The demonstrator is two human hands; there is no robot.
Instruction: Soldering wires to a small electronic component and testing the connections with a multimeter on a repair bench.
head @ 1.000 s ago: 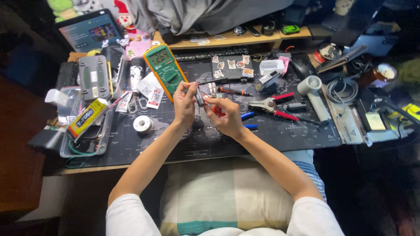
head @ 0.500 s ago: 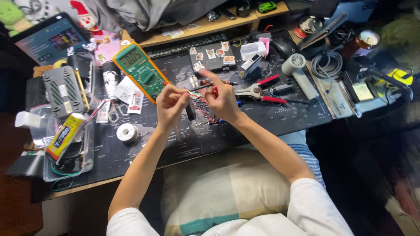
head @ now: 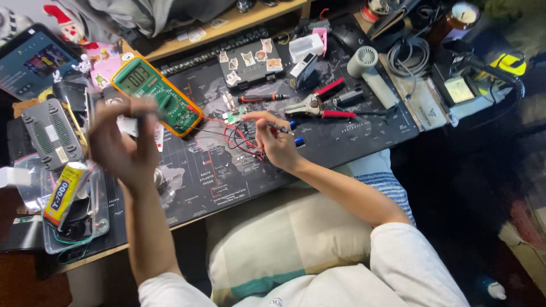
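My left hand point(head: 122, 145) is raised above the desk's left side and blurred. Its fingers are closed around a thin dark probe-like stick point(head: 142, 113). My right hand point(head: 274, 141) rests over the dark desk mat point(head: 341, 136) and pinches a slim probe point(head: 282, 128). Red and black leads point(head: 242, 139) loop under this hand and run back to the green and yellow multimeter point(head: 154, 94). A small green circuit board point(head: 234, 116) lies just left of my right fingertips.
Red-handled pliers point(head: 315, 106) and a screwdriver point(head: 263, 98) lie behind the right hand. A black sticker-covered case point(head: 250, 62), a white blower point(head: 371, 67) and a coiled cable point(head: 410, 54) stand farther back. At the left are a grey router point(head: 48, 133), a yellow glue tube point(head: 62, 193) and a tablet point(head: 34, 62).
My hands have parted: the left one swung out to the left and up, while the right stayed by the circuit board. The view has shifted and zoomed nearer the desk.
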